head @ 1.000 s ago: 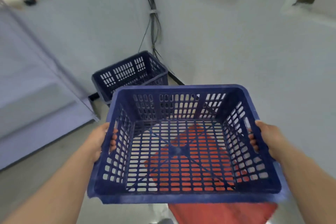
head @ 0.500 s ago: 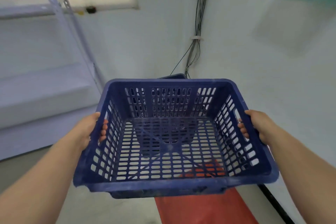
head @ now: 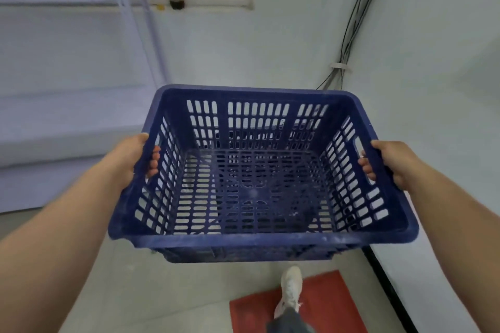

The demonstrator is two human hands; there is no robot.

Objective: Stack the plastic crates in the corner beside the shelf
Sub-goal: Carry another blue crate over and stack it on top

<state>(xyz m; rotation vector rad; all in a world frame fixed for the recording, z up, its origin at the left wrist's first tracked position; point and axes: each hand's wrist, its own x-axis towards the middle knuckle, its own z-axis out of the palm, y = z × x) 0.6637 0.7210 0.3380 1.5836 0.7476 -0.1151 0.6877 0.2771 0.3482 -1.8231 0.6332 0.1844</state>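
1. Left hand (head: 130,161): wrapped over the left rim of the crate (head: 259,238), thumb outside, fingers (head: 153,162) curled through the side wall; forearm stretched forward from the lower left.
2. Right hand (head: 392,163): clamped on the right rim at the handle slot, fingertips showing inside the wall; forearm reaching in from the lower right.
3. Crate: blue, slotted plastic, held in the air between both hands, open side up and tilted slightly toward the viewer. Through its floor slots a second dark lattice shows below; what it is cannot be told for certain.
4. Shelf (head: 121,3): metal upright and board at upper left, well apart from the crate's left rim.
5. Walls: two pale walls meet behind the crate; cables (head: 351,27) run down the corner.
6. Floor (head: 162,292): bare and pale beneath the crate; a red mat (head: 330,303) lies at lower right, with a white shoe (head: 291,286) on its edge.
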